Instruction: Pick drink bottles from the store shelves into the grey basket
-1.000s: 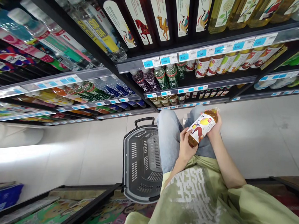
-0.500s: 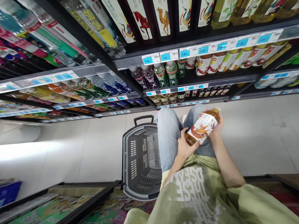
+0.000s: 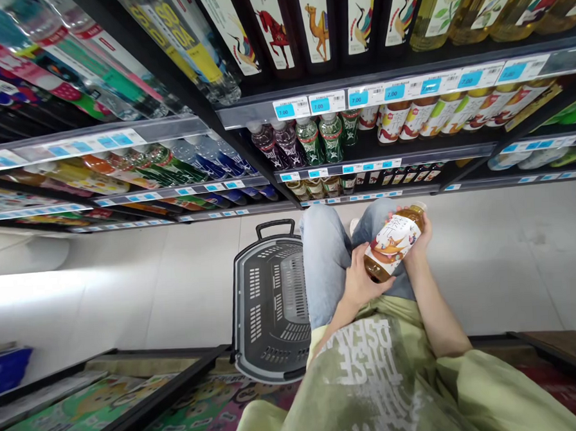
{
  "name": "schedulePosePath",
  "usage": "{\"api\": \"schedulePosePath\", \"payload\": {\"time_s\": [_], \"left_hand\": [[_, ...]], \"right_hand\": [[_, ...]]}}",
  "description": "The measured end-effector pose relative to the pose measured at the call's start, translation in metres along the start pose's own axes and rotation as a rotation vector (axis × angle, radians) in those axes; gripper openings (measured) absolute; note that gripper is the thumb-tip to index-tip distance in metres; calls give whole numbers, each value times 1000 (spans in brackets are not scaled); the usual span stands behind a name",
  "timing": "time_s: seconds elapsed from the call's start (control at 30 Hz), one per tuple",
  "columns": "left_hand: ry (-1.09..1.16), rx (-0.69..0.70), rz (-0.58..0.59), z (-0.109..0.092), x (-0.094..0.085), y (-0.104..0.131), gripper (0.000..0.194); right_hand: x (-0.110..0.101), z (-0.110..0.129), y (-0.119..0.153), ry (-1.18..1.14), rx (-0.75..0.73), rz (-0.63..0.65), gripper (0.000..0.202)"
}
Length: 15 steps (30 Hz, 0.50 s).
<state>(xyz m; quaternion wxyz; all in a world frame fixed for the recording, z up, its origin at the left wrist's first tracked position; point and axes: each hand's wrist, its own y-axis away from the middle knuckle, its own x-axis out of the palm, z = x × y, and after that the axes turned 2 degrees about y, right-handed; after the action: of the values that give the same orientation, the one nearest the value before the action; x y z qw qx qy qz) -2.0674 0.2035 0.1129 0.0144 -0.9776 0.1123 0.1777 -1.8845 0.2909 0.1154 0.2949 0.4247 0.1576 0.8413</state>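
A bottle of amber tea (image 3: pixel 394 243) with a white illustrated label lies tilted above my lap, its pale cap toward the upper right. Round its base end are the fingers and thumb of my left hand (image 3: pixel 363 279). My right hand (image 3: pixel 420 237) supports the cap end from behind, with fingertips showing along the far side. The label faces up toward me. Just left of my knees, a grey shopping basket (image 3: pixel 255 307) stands on the floor, its black handle (image 3: pixel 275 226) at the far end.
Drink shelves run across in front, with a price rail (image 3: pixel 407 90) and rows of bottles (image 3: pixel 322 140). Behind me and to the sides is a low shelf of green packages (image 3: pixel 61 407). Pale floor tiles (image 3: pixel 493 262) lie between the shelves.
The bottle has turned a little in my hands, so its label sits differently. My left hand has shifted slightly around the base. The basket stays in place.
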Motion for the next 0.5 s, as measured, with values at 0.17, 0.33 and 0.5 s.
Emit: {"api": "schedulePosePath", "payload": {"time_s": [0.17, 0.33, 0.5], "left_hand": [[-89, 108, -41, 8, 8, 4, 89], [-11, -9, -119, 1, 4, -3, 88], [146, -305, -4, -8, -7, -11, 63]], "right_hand": [[3, 0, 1, -7, 15, -2, 38], [2, -1, 1, 11, 41, -23, 39], [0, 0, -1, -23, 33, -13, 38]]}}
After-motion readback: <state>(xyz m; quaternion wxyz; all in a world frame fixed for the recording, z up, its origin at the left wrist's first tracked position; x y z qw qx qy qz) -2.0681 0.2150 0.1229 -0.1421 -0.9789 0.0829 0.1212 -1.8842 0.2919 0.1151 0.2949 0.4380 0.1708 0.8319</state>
